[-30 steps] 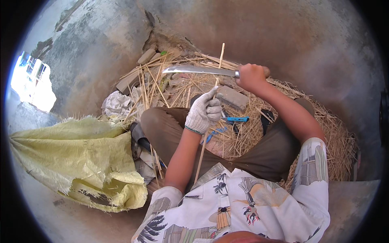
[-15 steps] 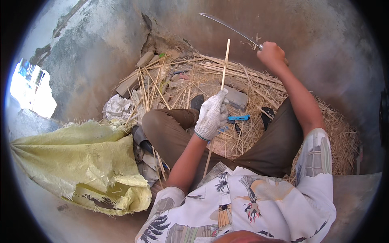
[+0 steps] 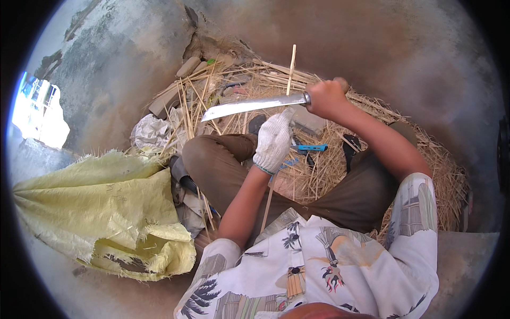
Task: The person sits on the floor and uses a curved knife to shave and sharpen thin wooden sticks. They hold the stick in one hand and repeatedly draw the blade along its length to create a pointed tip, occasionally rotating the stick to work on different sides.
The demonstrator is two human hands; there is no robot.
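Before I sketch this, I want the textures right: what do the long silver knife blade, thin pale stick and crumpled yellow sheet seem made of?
The knife blade looks like smooth metal, probably steel, given its bright shine. The stick seems matt bamboo or wood; its straw colour leaves which open. The sheet is likely dull woven plastic, its edges fraying.

Shows smooth, shiny metal on the knife (image 3: 252, 106), matt, bare wood on the stick (image 3: 291, 68) and knitted cloth on the glove (image 3: 273, 139). Presents coarse, frayed plastic weave on the sack (image 3: 101, 204), smooth plastic on the tool (image 3: 314, 148), matt cloth on the trousers (image 3: 215, 165).
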